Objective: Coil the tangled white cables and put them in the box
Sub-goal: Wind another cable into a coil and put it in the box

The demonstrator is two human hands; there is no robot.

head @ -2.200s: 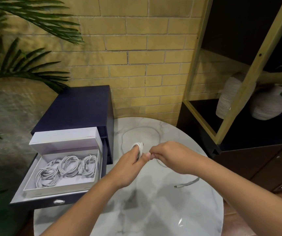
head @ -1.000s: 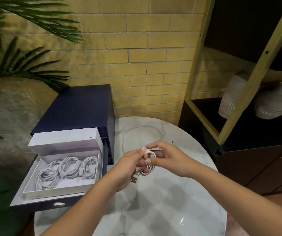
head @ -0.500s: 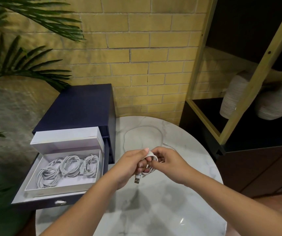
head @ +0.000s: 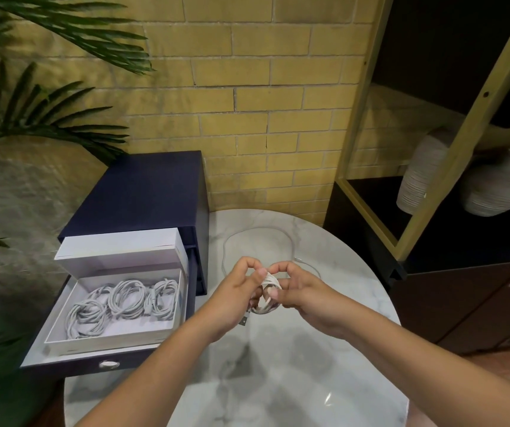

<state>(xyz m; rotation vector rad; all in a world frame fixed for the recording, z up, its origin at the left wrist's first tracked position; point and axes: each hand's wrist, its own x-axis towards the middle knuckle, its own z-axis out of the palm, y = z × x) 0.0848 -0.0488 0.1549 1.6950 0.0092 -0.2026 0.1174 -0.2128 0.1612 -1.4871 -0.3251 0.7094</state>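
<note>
Fingers of the left hand and right hand covered most of the coiled white cable, so its turns could not be counted. Its dangling plug was too small to identify. The loose cable on the marble table ran out of sight behind the hands. The bottom edge cut off the table and both forearms. A wooden post hid part of the tall ribbed vase.

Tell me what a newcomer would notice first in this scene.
At centre, the left hand and right hand pinch a small white cable coil between them above the marble table. To the left, a white box sits in an open navy drawer with several coiled cables inside. Behind the hands, a loose cable lies looped on the table.
</note>
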